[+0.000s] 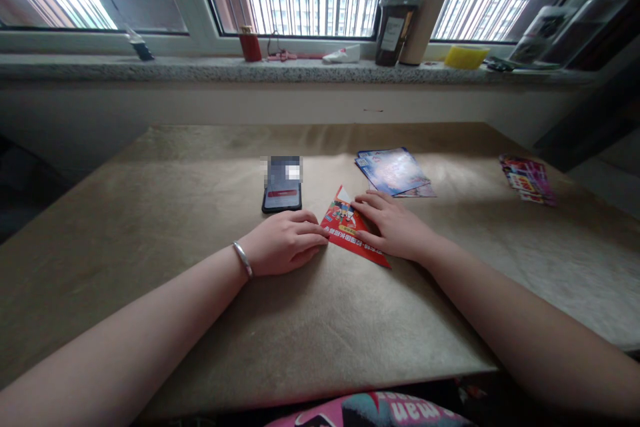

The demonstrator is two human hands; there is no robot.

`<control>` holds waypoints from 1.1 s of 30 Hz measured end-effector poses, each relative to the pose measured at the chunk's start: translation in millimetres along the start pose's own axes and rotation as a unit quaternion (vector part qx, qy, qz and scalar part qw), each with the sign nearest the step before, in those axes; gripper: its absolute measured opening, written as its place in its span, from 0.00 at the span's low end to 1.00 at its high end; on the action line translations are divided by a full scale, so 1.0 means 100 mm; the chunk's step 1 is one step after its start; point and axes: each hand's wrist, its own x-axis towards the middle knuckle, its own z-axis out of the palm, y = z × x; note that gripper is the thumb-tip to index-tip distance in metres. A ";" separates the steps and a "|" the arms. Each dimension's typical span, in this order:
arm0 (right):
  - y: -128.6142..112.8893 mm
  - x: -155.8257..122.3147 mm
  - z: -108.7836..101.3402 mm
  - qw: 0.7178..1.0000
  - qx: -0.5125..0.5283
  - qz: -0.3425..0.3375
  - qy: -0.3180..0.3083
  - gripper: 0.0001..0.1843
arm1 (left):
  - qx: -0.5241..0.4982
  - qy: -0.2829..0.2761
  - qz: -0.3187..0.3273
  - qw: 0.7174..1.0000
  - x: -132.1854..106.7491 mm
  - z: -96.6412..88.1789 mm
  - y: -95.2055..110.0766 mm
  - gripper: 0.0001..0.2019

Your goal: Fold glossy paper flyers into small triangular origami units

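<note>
the tan paper-covered table (150, 227) lies under both palms. the left hand (283, 243) rests flat, fingers pressed together, tips touching the left edge of the red paper leaflet folded into a triangle (345, 223). the right hand (395, 227), fingers slightly spread, presses its right half flat. just beyond the right fingertips sits 1 stack of blue leaflets (393, 170); beyond the left knuckles, a black phone (283, 185) (screen lit).

On the table (150, 227): phone (282, 184) left of the folded leaflet (350, 227) — leaflet stack (393, 171) behind it, apparently another stack (527, 178) far right.
</note>
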 end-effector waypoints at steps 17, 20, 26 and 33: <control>0.02 0.00 0.00 0.997 0.074 -0.014 -0.014 0.22 | 0.012 -0.008 -0.032 0.999 0.00 -0.03 0.00 0.13; 0.00 0.01 -0.01 0.996 0.081 -0.002 -0.022 0.24 | 0.019 -0.020 -0.036 0.999 0.01 -0.03 0.03 0.13; -0.05 0.02 -0.02 0.997 0.076 0.012 -0.027 0.28 | 0.036 -0.043 -0.046 0.997 0.01 0.02 0.04 0.15; -0.15 0.00 -0.05 0.999 0.031 -0.015 -0.013 0.34 | 0.031 -0.039 -0.054 0.997 -0.02 0.04 0.02 0.15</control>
